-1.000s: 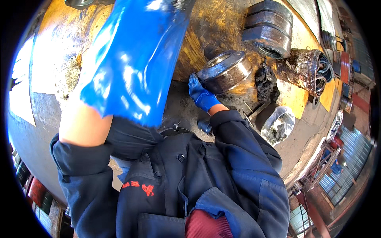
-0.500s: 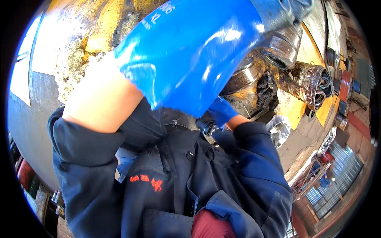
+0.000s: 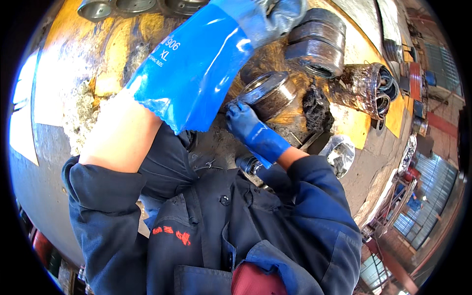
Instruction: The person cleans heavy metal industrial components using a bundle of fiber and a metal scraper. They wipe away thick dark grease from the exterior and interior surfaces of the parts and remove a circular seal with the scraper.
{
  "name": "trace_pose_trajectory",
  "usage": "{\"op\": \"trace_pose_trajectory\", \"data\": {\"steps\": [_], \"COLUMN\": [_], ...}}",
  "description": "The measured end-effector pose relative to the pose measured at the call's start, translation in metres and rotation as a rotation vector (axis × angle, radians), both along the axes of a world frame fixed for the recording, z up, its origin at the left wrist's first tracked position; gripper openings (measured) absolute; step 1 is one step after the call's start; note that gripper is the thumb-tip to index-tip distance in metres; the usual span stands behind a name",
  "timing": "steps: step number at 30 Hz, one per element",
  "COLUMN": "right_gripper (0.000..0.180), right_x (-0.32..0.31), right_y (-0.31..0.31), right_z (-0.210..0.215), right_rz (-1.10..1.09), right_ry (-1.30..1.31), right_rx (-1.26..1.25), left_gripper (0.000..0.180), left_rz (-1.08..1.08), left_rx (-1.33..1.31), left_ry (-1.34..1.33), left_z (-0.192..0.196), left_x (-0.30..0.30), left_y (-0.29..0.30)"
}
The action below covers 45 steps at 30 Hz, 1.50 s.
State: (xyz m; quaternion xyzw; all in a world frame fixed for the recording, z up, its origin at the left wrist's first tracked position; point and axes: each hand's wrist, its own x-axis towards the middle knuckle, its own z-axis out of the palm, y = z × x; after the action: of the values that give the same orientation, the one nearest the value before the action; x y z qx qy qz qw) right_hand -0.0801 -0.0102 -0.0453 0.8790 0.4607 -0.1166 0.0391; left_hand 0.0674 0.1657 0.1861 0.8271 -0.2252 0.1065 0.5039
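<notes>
The right hand (image 3: 243,120), in a blue glove, rests on the near left edge of a greasy metal ring (image 3: 270,93) that lies tilted on the dirty yellow floor (image 3: 113,64). Its fingers curl over the ring's rim, gripping it. The left hand (image 3: 275,14) is raised far up in the scene, also in a long blue glove whose wide cuff hangs open over the bare forearm; its fingertips are grey with grime and run to the top edge, so I cannot tell whether it is clenched or released, or whether it holds anything.

Just beyond the ring on the far right sits a stack of heavy dark metal rings (image 3: 317,42). To the right of that lies a rusty, oily cylinder (image 3: 364,86) on its side, with round seals showing at its open end. Between the ring and the cylinder is a clump of black greasy rag (image 3: 314,108). A crumpled shiny plastic bag (image 3: 339,155) lies near the right forearm. Along the far left edge stand several round metal cups (image 3: 96,9). The person wears a dark blue work jacket (image 3: 246,231).
</notes>
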Motion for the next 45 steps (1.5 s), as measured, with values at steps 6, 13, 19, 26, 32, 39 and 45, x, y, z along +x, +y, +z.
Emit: {"op": "trace_pose_trajectory", "data": {"steps": [6,13,19,26,32,39,45], "right_gripper": [0.038,0.035,0.061,0.033,0.022,0.011,0.025], "right_x": [0.026,0.080,0.169,0.153,0.121,0.057,0.036], "right_y": [-0.079,-0.137,-0.213,-0.199,-0.116,-0.045,0.025], "right_z": [0.062,0.019,-0.039,-0.023,0.068,0.057,0.040], "right_rz": [-0.293,-0.828,-1.184,-1.423,-0.566,-0.175,-0.184], "right_ry": [-0.024,-0.258,0.578,0.594,0.052,0.018,0.319], "right_rx": [0.551,1.051,0.323,0.682,0.354,-0.091,-0.370], "left_gripper": [0.021,0.031,0.034,0.033,0.034,0.024,0.029], "left_rz": [-0.280,0.010,0.018,-0.068,-0.068,-0.043,0.149], "left_rx": [-0.371,0.089,0.027,0.091,0.276,0.007,0.183], "left_ry": [0.385,-0.194,-0.018,0.225,-0.071,0.034,-0.154], "left_z": [-0.002,-0.018,0.006,0.007,-0.001,-0.030,-0.013], "left_x": [0.019,0.017,0.005,0.021,0.026,0.043,0.022], "left_y": [-0.030,-0.038,-0.038,-0.051,-0.037,-0.044,-0.028]}}
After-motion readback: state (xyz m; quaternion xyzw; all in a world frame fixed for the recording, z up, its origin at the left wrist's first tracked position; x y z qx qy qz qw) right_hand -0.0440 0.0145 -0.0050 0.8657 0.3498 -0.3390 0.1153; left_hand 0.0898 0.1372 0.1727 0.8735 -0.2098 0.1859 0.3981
